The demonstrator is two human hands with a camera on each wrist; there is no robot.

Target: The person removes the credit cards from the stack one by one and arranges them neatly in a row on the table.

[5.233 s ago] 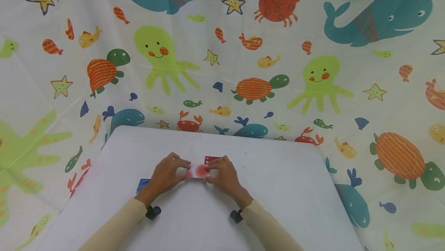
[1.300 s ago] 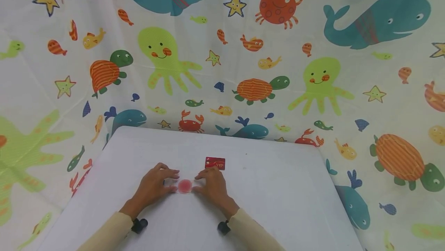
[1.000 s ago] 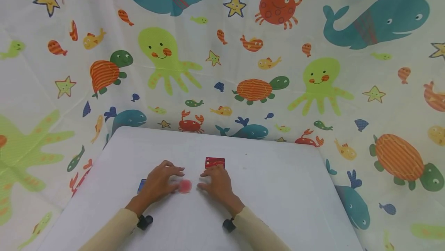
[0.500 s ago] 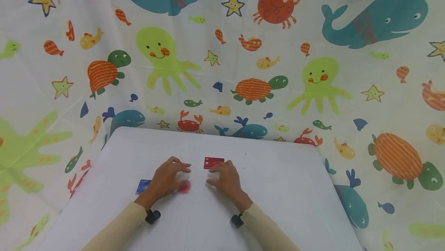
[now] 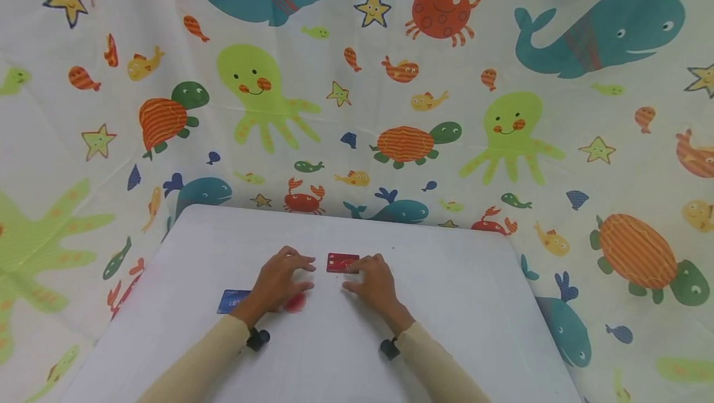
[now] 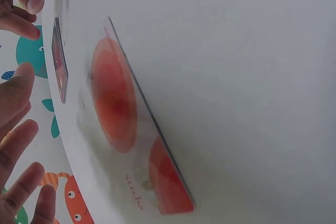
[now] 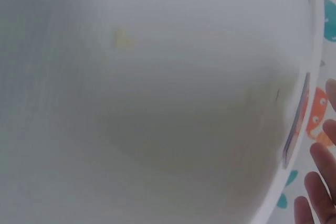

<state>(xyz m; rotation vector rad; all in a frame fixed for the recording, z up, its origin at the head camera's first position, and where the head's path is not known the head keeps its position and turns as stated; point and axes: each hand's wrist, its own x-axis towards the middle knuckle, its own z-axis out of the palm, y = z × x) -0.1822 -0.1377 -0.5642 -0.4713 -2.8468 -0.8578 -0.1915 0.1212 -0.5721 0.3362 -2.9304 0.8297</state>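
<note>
My left hand [image 5: 279,280] hovers between the cards, its thumb and fingers apart and nothing between them. Partly hidden behind it in the head view is a white card with red-pink circles [image 5: 294,302]. That white card [image 6: 118,95] lies flat on the table in the left wrist view, the left fingers [image 6: 16,150] off to its side. Farther back lies a red card [image 5: 340,262], its lower right corner overlapped by the fingertips of my right hand [image 5: 375,282]. The right fingers [image 7: 320,187] are spread and grip nothing. The red card [image 7: 297,121] shows edge-on in the right wrist view.
A blue card [image 5: 230,301] lies on the left of the white table [image 5: 463,310], partly covered by the left forearm. Behind the table's far edge hangs a curtain [image 5: 346,6] printed with sea animals. Dark wrist cameras are strapped to both wrists.
Earlier both hands held the white card in front of the red one, then brought it nearer and leftward. They have since let go of it and shifted right, toward the red card.
</note>
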